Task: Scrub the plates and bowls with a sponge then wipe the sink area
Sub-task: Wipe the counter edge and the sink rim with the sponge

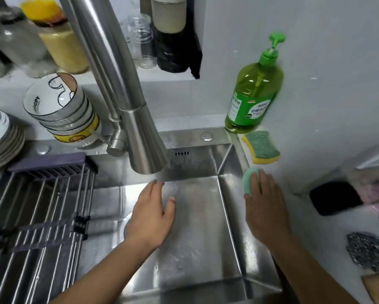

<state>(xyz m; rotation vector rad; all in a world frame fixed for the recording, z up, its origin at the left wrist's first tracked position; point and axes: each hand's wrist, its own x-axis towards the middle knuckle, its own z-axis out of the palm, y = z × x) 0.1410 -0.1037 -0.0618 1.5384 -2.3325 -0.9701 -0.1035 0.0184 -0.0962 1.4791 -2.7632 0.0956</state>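
Observation:
My right hand (265, 207) lies flat with straight fingers on a green sponge (250, 179), pressing it onto the right rim of the steel sink (201, 249). My left hand (152, 213) hovers open over the sink basin, below the faucet head (144, 145), holding nothing. A stack of bowls (61, 113) leans on the counter behind the sink at the left. Beside it, at the far left edge, sits a stack of plates (1, 139). A second sponge (262, 147), green on yellow, lies on the counter behind my right hand.
A green dish soap bottle (253, 93) stands at the sink's back right corner. A roll-up drying rack (37, 213) covers the sink's left side. A black object (333, 199) and a steel scourer (370, 251) lie on the right counter. Jars line the shelf behind.

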